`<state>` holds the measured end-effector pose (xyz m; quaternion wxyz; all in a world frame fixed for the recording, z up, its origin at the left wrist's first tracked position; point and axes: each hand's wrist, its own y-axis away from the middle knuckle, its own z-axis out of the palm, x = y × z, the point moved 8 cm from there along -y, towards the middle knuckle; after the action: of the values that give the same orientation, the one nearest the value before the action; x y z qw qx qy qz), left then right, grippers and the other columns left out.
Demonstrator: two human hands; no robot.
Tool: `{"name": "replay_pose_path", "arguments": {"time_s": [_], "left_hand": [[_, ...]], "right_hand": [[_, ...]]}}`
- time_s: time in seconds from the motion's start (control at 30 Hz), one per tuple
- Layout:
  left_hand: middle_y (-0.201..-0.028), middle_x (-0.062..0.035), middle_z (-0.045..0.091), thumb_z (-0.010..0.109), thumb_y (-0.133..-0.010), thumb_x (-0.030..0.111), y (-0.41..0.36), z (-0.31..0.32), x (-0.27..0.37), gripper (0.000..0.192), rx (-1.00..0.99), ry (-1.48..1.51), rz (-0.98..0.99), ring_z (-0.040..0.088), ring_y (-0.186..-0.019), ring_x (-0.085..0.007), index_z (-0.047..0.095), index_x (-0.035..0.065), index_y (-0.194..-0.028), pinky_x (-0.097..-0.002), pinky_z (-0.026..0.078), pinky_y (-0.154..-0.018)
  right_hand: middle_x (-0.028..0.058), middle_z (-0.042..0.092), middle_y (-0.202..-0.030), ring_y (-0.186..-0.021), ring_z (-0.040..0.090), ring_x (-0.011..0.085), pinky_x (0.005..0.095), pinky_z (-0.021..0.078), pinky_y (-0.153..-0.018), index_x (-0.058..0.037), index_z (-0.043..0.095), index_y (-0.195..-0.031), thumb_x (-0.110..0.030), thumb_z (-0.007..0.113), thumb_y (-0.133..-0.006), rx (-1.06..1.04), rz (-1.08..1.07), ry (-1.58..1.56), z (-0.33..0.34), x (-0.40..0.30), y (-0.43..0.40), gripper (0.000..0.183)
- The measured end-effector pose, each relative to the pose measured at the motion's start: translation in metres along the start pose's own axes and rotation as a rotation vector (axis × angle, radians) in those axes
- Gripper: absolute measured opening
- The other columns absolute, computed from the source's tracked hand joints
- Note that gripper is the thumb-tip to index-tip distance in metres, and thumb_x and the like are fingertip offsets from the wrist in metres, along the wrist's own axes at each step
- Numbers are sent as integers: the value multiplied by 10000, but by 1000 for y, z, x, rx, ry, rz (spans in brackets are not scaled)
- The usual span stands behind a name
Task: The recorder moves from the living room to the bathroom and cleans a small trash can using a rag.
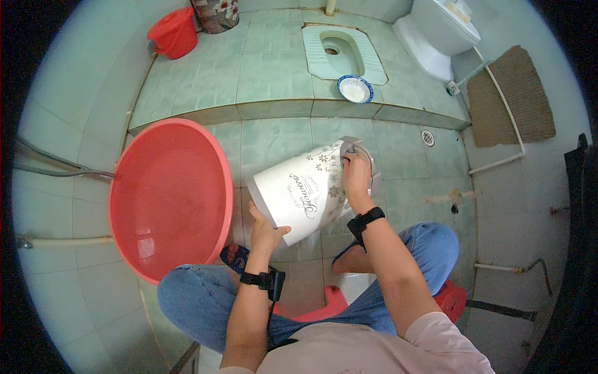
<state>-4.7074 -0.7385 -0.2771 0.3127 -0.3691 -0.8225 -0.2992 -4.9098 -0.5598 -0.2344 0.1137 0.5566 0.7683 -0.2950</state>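
A white plastic waste bin (303,191) with a grey rim and base, a floral print and writing is tilted on its side between my knees. My left hand (266,233) holds it at the base end, with the thumb spread over the edge. At the opposite end my right hand (357,170) is closed on the grey rim, its fingers curled over the edge. Whether those fingers hold anything else is hidden. The bin's inside faces away from me. A large pink plastic basin (173,201) stands to the left of the bin.
On the raised tiled step (275,79) are a squat toilet pan (343,53), a blue-rimmed bowl (355,89) holding white stuff, a red bucket (174,33) and a white toilet (434,32). A floor drain (427,137) and a brown mat (511,98) are at right. A red stool (322,306) is beneath me.
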Motion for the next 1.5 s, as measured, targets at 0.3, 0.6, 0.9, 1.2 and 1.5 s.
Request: {"name": "replay_pose_path", "arguments": {"time_s": [0.3, 0.6, 0.9, 1.2, 1.5], "left_hand": [[-1108, -286, 438, 751, -541, 62, 1, 0, 0, 1061, -18, -3, -43, 461, -1036, -347, -26, -63, -1253, -316, 374, -875], [-1136, -286, 407, 762, -527, 75, -3, 6, -14, 1083, -27, 33, -51, 431, -1059, -356, -21, -58, -1264, -334, 357, -895], [-1128, -269, 425, 751, -534, 50, 4, -4, 2, 1069, -29, -25, -56, 447, -1053, -341, -24, -61, -1261, -317, 366, -886], [-1096, -273, 457, 748, -533, 38, 0, 0, -7, 1072, 1, -118, -34, 476, -1025, -335, -33, -51, -1263, -318, 386, -863], [-1129, -280, 424, 758, -525, 60, 1, -1, 1, 1098, -9, 12, 32, 455, -1044, -343, -44, -34, -1268, -332, 375, -879]], "right_hand": [[168, 583, -772, -750, 555, 316, 363, 436, -685, -3, 632, -732, -36, 590, -674, -46, 15, 45, 3, 4, -2, 78], [186, 571, -765, -717, 558, 313, 371, 443, -646, 4, 629, -710, 10, 544, -654, -58, -124, 1, 0, -2, 2, 102], [163, 582, -780, -738, 552, 312, 373, 439, -660, -5, 624, -693, -15, 557, -671, -47, -100, -35, -5, -5, 9, 71], [138, 590, -751, -717, 565, 292, 347, 446, -656, -11, 632, -723, -21, 579, -675, -38, -47, -28, -1, -2, 8, 72], [137, 585, -779, -712, 562, 292, 348, 445, -652, -38, 640, -724, -51, 573, -689, -76, -33, 64, 1, -6, 13, 76]]}}
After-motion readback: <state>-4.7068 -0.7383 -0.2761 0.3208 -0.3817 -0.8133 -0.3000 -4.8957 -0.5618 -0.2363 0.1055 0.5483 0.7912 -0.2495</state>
